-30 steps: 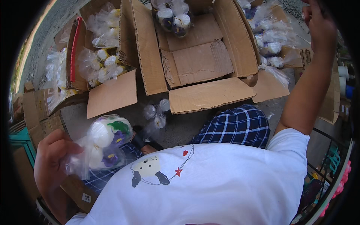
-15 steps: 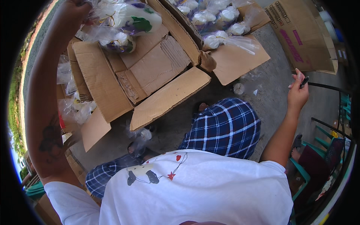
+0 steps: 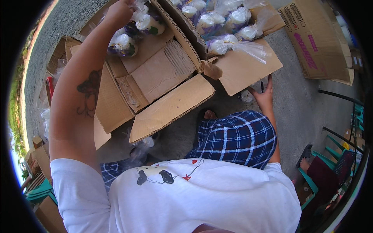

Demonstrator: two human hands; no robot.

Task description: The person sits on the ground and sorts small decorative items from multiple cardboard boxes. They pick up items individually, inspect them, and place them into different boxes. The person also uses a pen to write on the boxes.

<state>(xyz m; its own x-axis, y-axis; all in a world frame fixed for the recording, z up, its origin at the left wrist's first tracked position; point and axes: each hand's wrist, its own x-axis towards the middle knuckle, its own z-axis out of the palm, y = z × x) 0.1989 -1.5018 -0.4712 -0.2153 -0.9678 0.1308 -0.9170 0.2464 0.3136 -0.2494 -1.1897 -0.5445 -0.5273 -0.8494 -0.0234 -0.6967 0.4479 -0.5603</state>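
My left hand (image 3: 119,14) reaches over an open cardboard box (image 3: 151,75) at the upper left. Its fingers are pinched at the clear plastic of a wrapped white item with green and purple patches (image 3: 149,24); the fingertips are partly cut off by the frame. Beside it in the box sits another wrapped white item (image 3: 123,42). My right hand (image 3: 265,97) is low beside a flap of the second box, thumb and fingers spread, with a black pen (image 3: 262,86) between them. Close to its thumb, a white wrapped item (image 3: 246,96) lies on the floor, partly hidden by the flap.
A second open box (image 3: 248,66) at top centre holds several wrapped white items. A large carton (image 3: 307,39) stands at the upper right. Green chairs (image 3: 309,182) and another person's foot (image 3: 304,165) are at the right. Another wrapped item (image 3: 147,143) lies near my feet.
My left hand has moved right and lowered its wrapped item into the box. My right hand has come down and left from the large carton to the floor by the flap, keeping the pen.
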